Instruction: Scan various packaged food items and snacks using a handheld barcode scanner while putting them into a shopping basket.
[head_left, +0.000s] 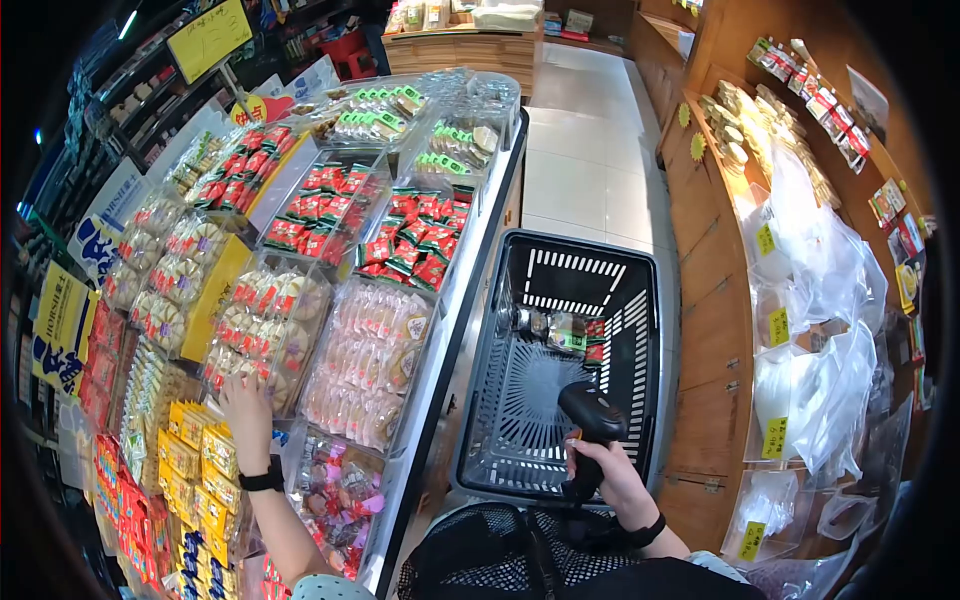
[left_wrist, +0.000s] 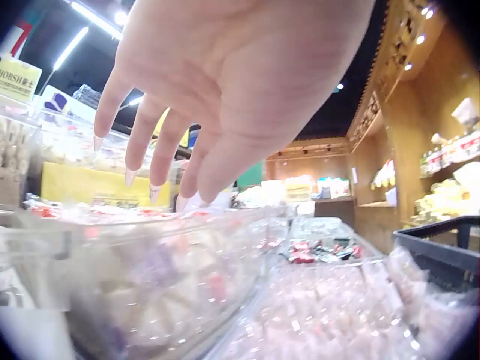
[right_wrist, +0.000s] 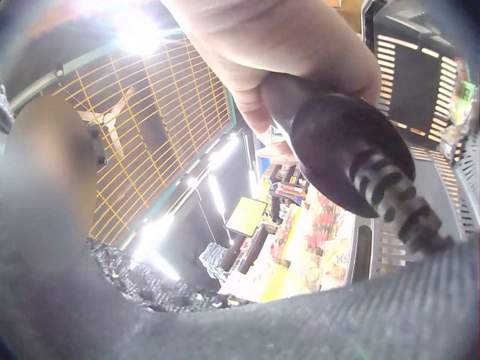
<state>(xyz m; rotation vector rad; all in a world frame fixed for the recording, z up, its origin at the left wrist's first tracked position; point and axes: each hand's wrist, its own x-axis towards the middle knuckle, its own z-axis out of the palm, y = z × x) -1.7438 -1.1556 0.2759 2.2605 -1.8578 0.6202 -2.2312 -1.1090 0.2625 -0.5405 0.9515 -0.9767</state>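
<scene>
My left hand (head_left: 247, 408) reaches over a clear bin of round pastries (head_left: 262, 330) in clear wrappers with red print. In the left wrist view the fingers (left_wrist: 139, 154) of that hand hang straight and slightly spread above the bin's rim (left_wrist: 150, 225), with nothing visible between them. Black and pistol-shaped, a barcode scanner (head_left: 592, 412) sits in the grip of my right hand (head_left: 618, 475). Its ribbed cable end (right_wrist: 401, 199) shows in the right wrist view. Below the scanner is a black shopping basket (head_left: 640, 300) holding dark, green and red packets (head_left: 565, 332).
Bins of pink-wrapped pastries (head_left: 365, 365), red-green packets (head_left: 415, 235) and yellow packets (head_left: 195, 455) crowd the display counter, with its white edge (head_left: 465, 270) beside the basket. On the right, a wooden cabinet (head_left: 700, 330) carries plastic bags (head_left: 810, 390). A tiled aisle (head_left: 575, 150) runs ahead.
</scene>
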